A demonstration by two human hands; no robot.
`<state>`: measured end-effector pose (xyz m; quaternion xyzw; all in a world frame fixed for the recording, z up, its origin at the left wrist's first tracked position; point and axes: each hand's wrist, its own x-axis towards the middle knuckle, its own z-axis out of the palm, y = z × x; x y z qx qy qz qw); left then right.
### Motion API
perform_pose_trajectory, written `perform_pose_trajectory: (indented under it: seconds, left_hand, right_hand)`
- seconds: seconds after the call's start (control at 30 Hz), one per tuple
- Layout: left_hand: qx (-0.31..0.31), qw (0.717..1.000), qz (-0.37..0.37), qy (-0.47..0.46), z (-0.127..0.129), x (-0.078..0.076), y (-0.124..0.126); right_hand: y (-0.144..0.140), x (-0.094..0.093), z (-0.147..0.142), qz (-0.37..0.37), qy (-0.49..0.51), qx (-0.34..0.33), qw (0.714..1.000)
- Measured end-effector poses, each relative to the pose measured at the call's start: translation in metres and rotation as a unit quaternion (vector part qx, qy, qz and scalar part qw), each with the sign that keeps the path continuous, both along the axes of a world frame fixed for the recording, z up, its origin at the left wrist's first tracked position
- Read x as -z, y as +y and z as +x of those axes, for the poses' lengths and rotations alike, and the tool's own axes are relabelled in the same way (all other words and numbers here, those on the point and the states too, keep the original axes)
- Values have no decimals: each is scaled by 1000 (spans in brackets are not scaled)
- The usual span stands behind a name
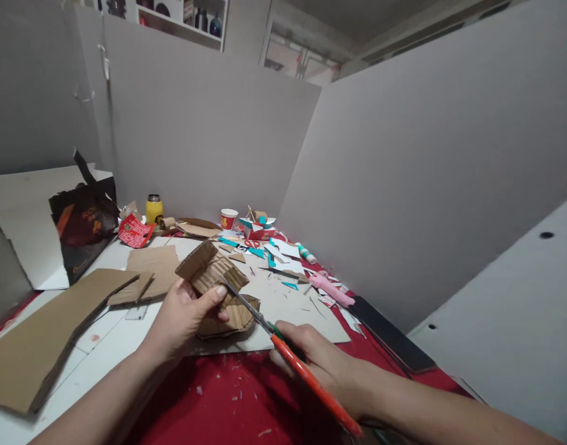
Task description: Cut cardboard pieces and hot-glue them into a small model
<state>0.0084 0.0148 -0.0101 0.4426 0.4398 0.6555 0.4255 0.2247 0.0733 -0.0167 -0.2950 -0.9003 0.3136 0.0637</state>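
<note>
The corrugated cardboard piece sits above the red table, pinched in the left hand (thumb on top). The right hand is clenched around orange-handled scissors, blades against the cardboard.

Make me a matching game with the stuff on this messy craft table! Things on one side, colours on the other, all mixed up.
Things:
1. scissors handles
2. bottle
3. glue gun
4. piece the left hand holds

Colours:
A. pink
B. brown
C. orange
D. yellow

Right pairs: 1-C, 2-D, 3-A, 4-B. The right hand grips the scissors, and their blades touch the brown corrugated cardboard.
</note>
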Motion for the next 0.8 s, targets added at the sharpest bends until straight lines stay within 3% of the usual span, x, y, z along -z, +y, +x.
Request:
perform_pose_trajectory:
  seconds: [0.3,0.57,0.8]
  left_hand:
    - [5,1000,-4,5,0,-4,-1]
    - [-2,1000,-12,-8,2,0,-1]
    - [11,1000,-6,-18,2,0,0]
  right_hand:
    - [-2,0,0,-5,6,-2,1000]
    - [-1,-10,-2,46,-49,-18,998]
    - [-1,-3,-1,2,-7,-8,1000]
